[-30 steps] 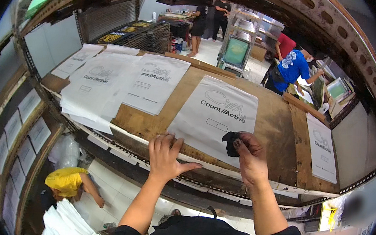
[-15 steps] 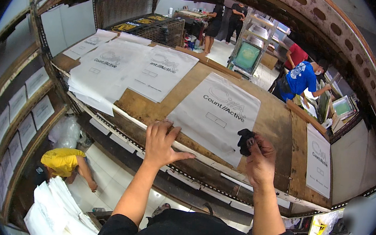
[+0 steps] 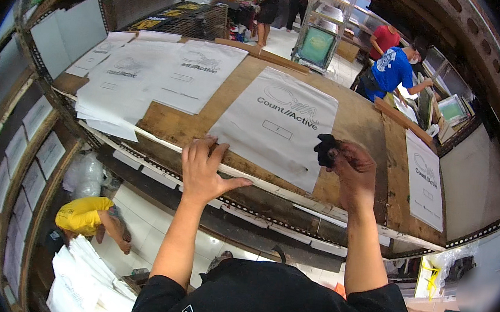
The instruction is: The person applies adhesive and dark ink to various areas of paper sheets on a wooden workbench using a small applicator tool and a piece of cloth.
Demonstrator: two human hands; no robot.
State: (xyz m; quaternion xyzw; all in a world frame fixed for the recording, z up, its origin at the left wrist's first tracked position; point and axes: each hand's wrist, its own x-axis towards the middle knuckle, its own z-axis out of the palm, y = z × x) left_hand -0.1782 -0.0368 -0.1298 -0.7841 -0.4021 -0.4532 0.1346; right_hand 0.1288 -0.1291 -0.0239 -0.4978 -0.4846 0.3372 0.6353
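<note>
A white printed sheet or bag (image 3: 258, 136) lies flat on the stained wooden tabletop (image 3: 350, 120), its dark print facing up. A small dark smudge shows close to its lower right corner. My left hand (image 3: 201, 172) rests at the table's front edge, fingers spread, fingertips by the sheet's lower left corner. My right hand (image 3: 355, 172), darkly stained on the fingers, pinches a crumpled black rag (image 3: 325, 151) at the sheet's right edge. Whether the rag touches the sheet I cannot tell.
More printed sheets (image 3: 193, 93) overlap at the left; another sheet (image 3: 423, 185) lies at the right. Wooden strips (image 3: 407, 122) edge the table's far side. A person in yellow (image 3: 85, 213) bends at lower left, beside white stacked material (image 3: 90, 285). A person in blue (image 3: 394, 73) works beyond.
The whole view has shifted, so the table sits higher in it. My right hand has moved slightly up and right along the sheet with the rag. My left hand stays at the edge.
</note>
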